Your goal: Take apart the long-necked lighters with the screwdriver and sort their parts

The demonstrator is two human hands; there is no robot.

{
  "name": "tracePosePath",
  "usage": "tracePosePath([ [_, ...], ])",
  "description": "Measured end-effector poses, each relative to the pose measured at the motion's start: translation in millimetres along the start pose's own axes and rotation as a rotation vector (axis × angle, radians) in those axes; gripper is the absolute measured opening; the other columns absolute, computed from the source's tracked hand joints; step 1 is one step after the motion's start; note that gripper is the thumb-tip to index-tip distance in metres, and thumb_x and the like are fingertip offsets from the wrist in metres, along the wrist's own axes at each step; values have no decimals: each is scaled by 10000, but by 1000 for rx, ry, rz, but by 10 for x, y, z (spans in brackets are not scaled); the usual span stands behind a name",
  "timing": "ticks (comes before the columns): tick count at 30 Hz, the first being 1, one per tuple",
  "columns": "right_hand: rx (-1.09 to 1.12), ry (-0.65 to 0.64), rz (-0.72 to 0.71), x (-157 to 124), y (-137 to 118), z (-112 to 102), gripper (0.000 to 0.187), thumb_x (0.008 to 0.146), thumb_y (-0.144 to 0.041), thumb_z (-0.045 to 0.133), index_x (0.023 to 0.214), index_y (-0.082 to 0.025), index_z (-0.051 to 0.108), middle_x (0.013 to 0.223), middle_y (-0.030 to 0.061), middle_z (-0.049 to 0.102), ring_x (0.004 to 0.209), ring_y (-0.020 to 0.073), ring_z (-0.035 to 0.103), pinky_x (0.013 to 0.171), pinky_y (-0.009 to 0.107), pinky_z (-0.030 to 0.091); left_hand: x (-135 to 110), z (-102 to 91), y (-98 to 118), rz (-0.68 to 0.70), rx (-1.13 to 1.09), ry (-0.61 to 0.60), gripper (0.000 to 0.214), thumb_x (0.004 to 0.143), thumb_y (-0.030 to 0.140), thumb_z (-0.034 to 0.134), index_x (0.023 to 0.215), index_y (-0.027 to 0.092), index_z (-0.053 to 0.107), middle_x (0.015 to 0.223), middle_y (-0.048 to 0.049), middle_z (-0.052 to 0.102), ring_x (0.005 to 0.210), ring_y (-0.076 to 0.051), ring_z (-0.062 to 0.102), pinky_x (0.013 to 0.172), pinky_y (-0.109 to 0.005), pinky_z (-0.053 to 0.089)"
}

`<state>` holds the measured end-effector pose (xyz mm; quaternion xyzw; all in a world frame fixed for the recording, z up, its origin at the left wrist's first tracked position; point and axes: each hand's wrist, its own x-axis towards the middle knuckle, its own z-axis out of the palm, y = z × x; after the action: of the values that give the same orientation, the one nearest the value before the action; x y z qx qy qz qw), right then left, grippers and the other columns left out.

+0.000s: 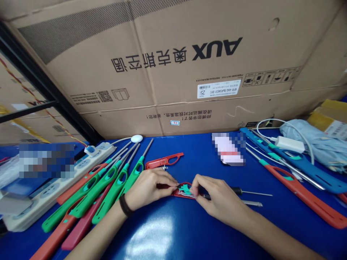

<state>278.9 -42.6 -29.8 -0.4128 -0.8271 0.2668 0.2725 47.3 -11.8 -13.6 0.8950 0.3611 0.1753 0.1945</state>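
Observation:
An opened red lighter shell (pixel 187 196) lies on the blue table, with a teal trigger piece (pixel 185 188) and a thin pale wire in it. My left hand (pixel 150 186) is closed at the shell's left end, thumb and forefinger pinched beside a small dark part. My right hand (pixel 214 193) pinches at the right end of the teal piece; its fingertips partly cover the contact. Behind my hands lies the other red shell half (pixel 164 161). A screwdriver (pixel 256 193) and a metal rod (pixel 252 203) lie partly behind my right hand.
Several green and red stick lighters (pixel 108 187) lie at left, beside a white power strip (pixel 54 189). At right are a red lighter (pixel 300 191), a blue lighter (pixel 322 173) and a white charger (pixel 290 144). A phone (pixel 229 148) and cardboard (pixel 173 79) are behind.

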Motion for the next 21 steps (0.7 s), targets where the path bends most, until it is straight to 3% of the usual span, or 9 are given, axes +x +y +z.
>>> tracePosePath([
  [7,-12,1,-2,14,8,12,190,759,-26,489,755,-215,475,765,-39,614,680,118,573,627,223,383,-45,-56,57,77,263,-55,212,885,254,530,978,269,720,1057,8,704,871,-165,681,790,-261,523],
  [12,-18,7,-6,41,31,11,187,760,-29,479,757,-216,483,763,-34,619,672,116,571,615,219,375,-133,-33,106,130,392,-59,309,865,332,556,1155,266,637,1144,-13,667,961,-224,638,860,-364,513],
  [21,25,47,8,64,96,-7,197,751,-20,484,743,-217,495,757,-43,621,687,108,576,634,208,383,-71,43,28,123,238,-56,292,918,257,503,1192,285,601,1022,-13,672,870,-165,632,782,-288,527],
])
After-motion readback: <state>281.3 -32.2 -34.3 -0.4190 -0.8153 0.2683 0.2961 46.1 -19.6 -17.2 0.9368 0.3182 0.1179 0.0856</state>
